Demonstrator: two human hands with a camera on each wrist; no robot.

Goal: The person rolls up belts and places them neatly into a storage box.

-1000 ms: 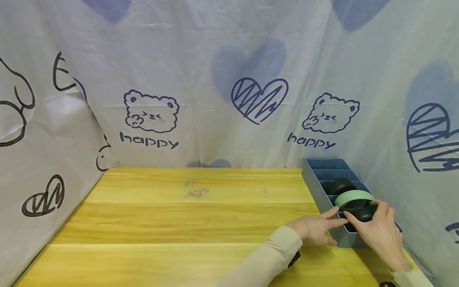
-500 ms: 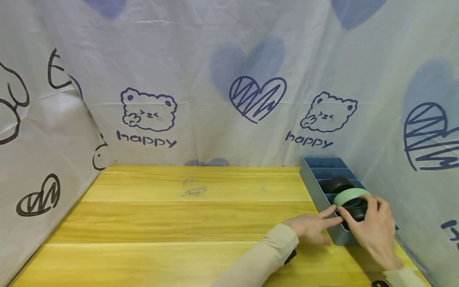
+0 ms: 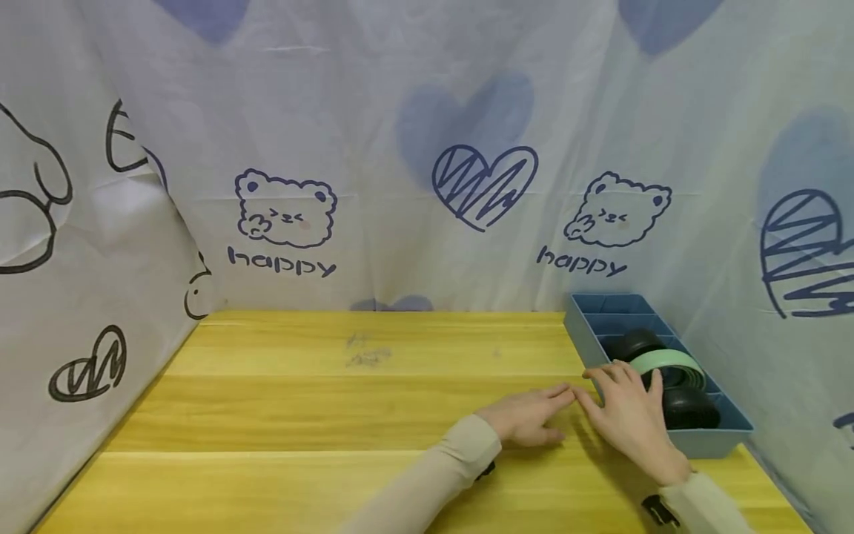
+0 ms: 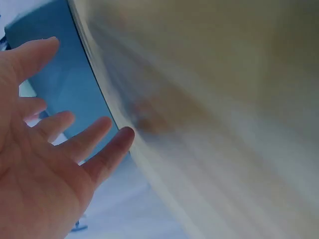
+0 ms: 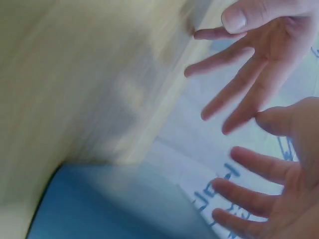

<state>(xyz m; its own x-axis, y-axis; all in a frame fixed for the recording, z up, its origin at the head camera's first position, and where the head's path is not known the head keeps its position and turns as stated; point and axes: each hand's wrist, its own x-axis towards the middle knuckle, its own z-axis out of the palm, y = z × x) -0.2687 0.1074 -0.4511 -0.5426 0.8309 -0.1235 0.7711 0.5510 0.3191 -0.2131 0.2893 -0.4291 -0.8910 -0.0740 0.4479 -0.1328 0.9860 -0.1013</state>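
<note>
My left hand [image 3: 527,421] is held out over the table with fingers spread, holding nothing. Close to its fingertips is the thumb of my right hand [image 3: 630,415], which also holds nothing, its fingers extended and spread. In the head view the right hand overlaps the left wall of a blue divided box [image 3: 714,445]. Inside the box stand a pale green curved band [image 3: 667,359], ridged at its right end, a black rounded object [image 3: 694,411] in front and another black rounded object [image 3: 637,341] behind. The right wrist view shows both spread hands beside the box's blue wall [image 5: 114,209].
The box sits along the right edge of the yellow wooden table [image 3: 333,415], its far compartments [image 3: 607,304] behind the black objects. White printed cloth [image 3: 387,185] hangs at the back and both sides.
Both hands have moved left, away from the box. The right hand has let go of the black and green objects, which stay in the box.
</note>
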